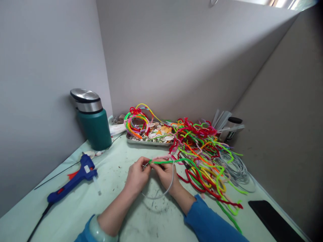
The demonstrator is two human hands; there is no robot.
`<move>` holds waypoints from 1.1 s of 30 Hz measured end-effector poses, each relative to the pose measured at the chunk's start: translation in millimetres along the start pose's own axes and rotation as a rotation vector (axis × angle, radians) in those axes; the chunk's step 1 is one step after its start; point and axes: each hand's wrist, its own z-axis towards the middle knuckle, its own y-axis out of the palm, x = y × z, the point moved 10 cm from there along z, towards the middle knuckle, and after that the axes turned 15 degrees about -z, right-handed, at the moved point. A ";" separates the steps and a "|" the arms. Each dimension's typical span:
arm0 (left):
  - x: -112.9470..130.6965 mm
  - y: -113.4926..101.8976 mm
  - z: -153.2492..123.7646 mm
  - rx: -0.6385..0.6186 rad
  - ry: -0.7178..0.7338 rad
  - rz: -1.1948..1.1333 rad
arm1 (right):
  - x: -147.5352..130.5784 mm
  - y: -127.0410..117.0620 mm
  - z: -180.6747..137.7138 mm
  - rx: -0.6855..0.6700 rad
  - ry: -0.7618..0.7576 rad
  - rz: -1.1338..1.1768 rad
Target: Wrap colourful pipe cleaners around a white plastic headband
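My left hand and my right hand meet above the middle of the table, fingers pinched together. Between them they hold a curved grey wire hoop whose end carries a green pipe cleaner. The green strand runs right from my fingers toward the pile of coloured pipe cleaners. The hoop's loop hangs below my right wrist. Both sleeves are blue, and a pale bangle sits on my left wrist.
A blue glue gun lies at the left with its cord. A teal flask stands in the corner. A metal tray holds shells and finished hoops. Grey wire coils lie right; a black phone lies near the right edge.
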 end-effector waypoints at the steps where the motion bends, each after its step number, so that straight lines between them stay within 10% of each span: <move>1: 2.0 -0.4 -0.6 -0.001 0.001 0.029 | 0.0 -0.2 0.1 -0.001 0.004 0.001; 33: -22.1 3.7 -1.3 0.034 -0.225 -0.289 | -15.5 1.4 -2.0 -0.032 -0.069 -0.040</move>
